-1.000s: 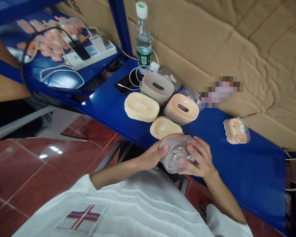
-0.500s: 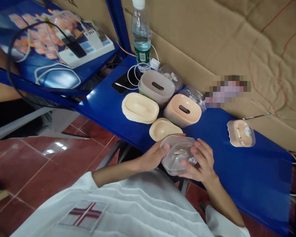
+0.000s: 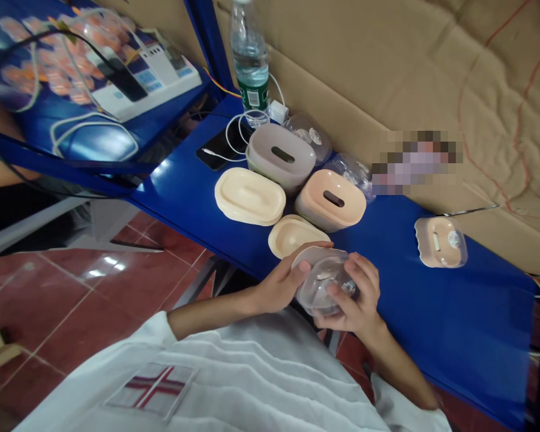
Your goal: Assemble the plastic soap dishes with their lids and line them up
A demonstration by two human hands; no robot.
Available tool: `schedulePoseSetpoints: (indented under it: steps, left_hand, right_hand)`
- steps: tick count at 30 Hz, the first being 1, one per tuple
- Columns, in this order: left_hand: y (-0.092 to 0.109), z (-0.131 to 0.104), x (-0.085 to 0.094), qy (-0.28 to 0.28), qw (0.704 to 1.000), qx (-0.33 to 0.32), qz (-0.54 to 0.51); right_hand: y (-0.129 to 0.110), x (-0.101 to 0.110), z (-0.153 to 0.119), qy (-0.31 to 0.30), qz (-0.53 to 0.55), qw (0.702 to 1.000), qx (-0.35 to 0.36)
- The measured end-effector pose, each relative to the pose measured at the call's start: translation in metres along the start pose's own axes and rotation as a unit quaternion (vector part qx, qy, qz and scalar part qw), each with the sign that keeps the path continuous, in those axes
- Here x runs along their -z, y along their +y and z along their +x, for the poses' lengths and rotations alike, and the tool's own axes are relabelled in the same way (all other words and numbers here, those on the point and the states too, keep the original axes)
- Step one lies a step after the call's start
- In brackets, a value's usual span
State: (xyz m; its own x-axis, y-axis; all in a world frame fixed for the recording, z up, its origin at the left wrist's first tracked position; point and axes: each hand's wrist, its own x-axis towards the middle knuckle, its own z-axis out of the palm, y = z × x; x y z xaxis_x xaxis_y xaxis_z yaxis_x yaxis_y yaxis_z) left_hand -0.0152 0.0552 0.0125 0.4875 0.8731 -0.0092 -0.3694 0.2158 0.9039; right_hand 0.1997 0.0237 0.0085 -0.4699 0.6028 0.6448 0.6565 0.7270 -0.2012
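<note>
A clear plastic piece (image 3: 319,294), together with a pale wavy-edged part (image 3: 312,257), is held between my two hands near the table's front edge. My left hand (image 3: 285,282) grips its left side, thumb on top. My right hand (image 3: 357,297) holds the right side, fingers curled over the clear surface. Just beyond them lies a small cream tray (image 3: 292,236). Larger cream trays (image 3: 251,195) are stacked to its left. Behind stand a peach slotted tray (image 3: 334,198) and a grey slotted tray (image 3: 281,153), each stacked on other pieces.
On the blue table (image 3: 454,324) are a peach piece with a clear cover (image 3: 441,242), clear covers (image 3: 351,171), a phone (image 3: 220,147) and a water bottle (image 3: 251,66). A power strip (image 3: 148,90) and several orange packets (image 3: 67,66) occupy the left table.
My right hand has moved slightly left, closer to my left hand, and the clear plastic piece now sits closer against the pale part. The camera view has shifted a little.
</note>
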Motion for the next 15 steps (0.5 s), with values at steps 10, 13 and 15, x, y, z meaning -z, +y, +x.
schedulePoseSetpoints:
  steps: [10, 13, 15]
  left_hand:
    - [0.004, -0.005, -0.006, 0.051, 0.998, -0.014, 0.043]
    - [0.002, -0.006, -0.005, 0.06, 0.998, 0.025, 0.005]
    - [0.002, -0.007, -0.004, 0.032, 0.997, 0.072, -0.02]
  right_hand:
    - [0.005, 0.001, -0.006, -0.014, -0.017, 0.999, 0.029]
    - [0.003, 0.005, -0.004, -0.035, -0.018, 0.999, 0.012]
    - [0.001, 0.011, -0.01, -0.065, -0.02, 0.998, -0.004]
